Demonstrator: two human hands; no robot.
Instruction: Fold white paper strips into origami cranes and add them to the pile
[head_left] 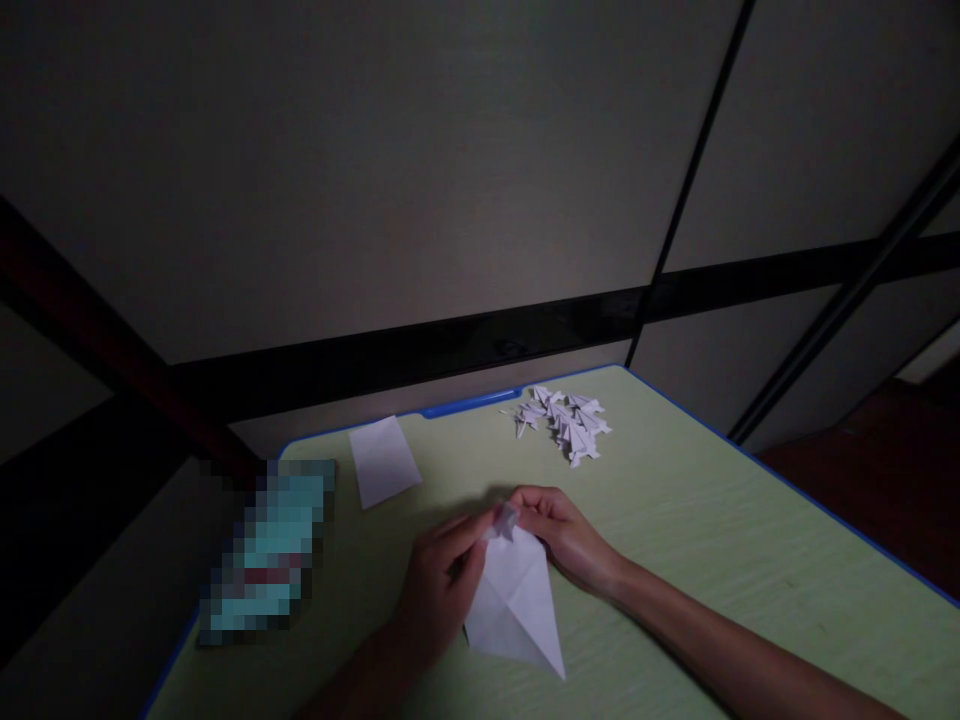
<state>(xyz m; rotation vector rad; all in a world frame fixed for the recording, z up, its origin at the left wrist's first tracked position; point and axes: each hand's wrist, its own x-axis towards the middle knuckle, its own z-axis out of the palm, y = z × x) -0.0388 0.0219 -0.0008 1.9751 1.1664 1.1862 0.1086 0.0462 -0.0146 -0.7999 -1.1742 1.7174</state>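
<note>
A white sheet of paper (517,605) with crossing crease lines hangs from my fingers above the table, its far end partly folded. My left hand (446,575) pinches the upper left of that folded end between thumb and fingers. On the other side, my right hand (555,525) grips the upper right, thumb close to the left fingertips. A small raised flap of paper shows between the two hands. The fingers hide part of the fold.
Several small folded paper figures (576,430) lie in a pile at the back right of the light green table (697,540). A white paper stack or sheet (385,462) lies at the back left. A pixelated teal item (277,545) sits at the left edge. Cabinet panels (375,180) stand behind.
</note>
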